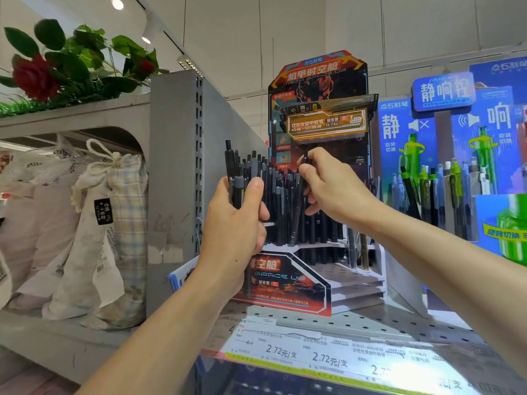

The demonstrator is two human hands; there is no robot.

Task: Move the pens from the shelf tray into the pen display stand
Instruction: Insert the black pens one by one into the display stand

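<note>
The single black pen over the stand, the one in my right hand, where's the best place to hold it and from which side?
Hold the single black pen near its top end, coming from the right, as the right hand pinches it now. It stands nearly upright, tip down among the pens in the display stand, so only the upper barrel is free.

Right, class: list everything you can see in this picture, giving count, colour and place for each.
pen display stand: one, red and black, centre of shelf
pens in stand: many, black and grey, upright
pen bundle: several, black, held by left hand
single pen: one, black, pinched by right hand, tip down at stand
blue pen display: one, blue with green pens, right
price labels: a strip, white, shelf edge
cloth bags: several, white and checked, left shelf
rose: one, red, top left
left hand
right hand
</note>
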